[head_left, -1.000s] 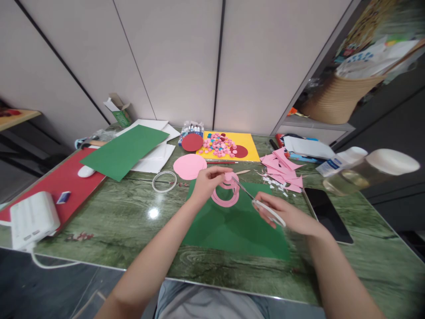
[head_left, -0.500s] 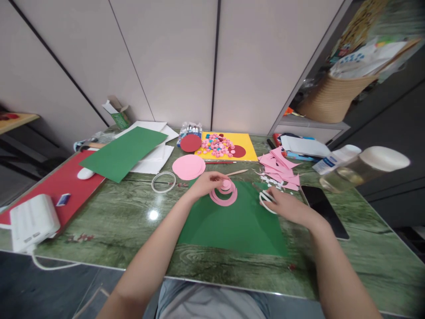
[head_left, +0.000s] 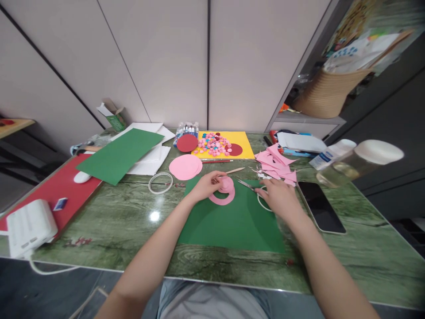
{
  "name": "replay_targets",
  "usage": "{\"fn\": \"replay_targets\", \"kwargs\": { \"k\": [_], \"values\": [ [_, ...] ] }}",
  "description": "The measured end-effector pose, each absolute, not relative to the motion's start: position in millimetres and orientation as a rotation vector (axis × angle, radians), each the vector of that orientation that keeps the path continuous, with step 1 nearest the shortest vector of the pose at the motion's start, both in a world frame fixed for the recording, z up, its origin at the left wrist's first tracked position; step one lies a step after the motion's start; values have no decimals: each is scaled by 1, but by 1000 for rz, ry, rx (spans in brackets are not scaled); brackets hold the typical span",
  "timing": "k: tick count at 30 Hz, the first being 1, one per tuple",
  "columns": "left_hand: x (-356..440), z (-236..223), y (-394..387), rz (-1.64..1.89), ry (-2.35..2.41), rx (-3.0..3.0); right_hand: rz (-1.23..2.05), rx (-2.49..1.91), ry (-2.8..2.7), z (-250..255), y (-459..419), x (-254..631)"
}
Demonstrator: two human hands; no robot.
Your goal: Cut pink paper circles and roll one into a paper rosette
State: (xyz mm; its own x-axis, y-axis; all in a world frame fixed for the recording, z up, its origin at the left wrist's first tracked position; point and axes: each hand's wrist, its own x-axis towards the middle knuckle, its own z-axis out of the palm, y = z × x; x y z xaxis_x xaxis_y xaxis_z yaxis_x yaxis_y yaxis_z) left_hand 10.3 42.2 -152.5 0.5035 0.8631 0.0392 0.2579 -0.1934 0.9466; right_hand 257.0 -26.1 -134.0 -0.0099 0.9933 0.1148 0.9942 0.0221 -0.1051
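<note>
My left hand (head_left: 208,185) pinches a pink paper spiral (head_left: 222,200), its fingertips at the coiled middle. The spiral's outer loop hangs over a green paper sheet (head_left: 229,230). My right hand (head_left: 282,198) is at the sheet's upper right, fingers stretched over small white paper scraps (head_left: 264,176). Beneath its thumb side are scissors (head_left: 247,185) with white handles, blades pointing up and left toward the spiral. The hand partly covers the handles. Just beyond it are pink paper offcuts (head_left: 275,163).
Pink paper circles (head_left: 185,166) and a white ring (head_left: 160,183) are left of the sheet. Behind are a pencil (head_left: 235,170) and yellow paper (head_left: 245,141) bearing small pompoms. A phone (head_left: 321,207) and a clear bottle (head_left: 345,172) stand right; a white power bank (head_left: 31,223) lies left.
My right hand has shifted up and over the white scraps, its fingers loosening from the scissors, whose blades now show more. The left hand keeps the spiral, which has turned slightly.
</note>
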Motion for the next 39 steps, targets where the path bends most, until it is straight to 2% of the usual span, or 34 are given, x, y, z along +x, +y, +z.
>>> {"fn": "replay_targets", "kwargs": {
  "k": [4,9,16,20,23,29,35,39],
  "values": [
    [17,-153,37,783,846,1634,392,-1684,-2079,-141,-27,227],
    [25,-155,32,792,773,1584,483,-1648,-1861,-154,-28,207],
    [21,-144,31,741,984,1441,317,-1565,-1744,-154,-26,210],
    [17,-140,31,486,918,1107,122,-1445,-1880,-158,-28,207],
    [16,-142,32,482,872,1011,140,-1331,-2053,-160,-29,204],
    [15,-154,36,630,962,1161,365,-1307,-2259,-146,-37,197],
    [14,-155,36,683,879,1285,692,-1541,-1695,-145,-31,203],
    [14,-154,35,685,788,1329,1032,-1492,-1462,-161,-21,210]
  ]
}}
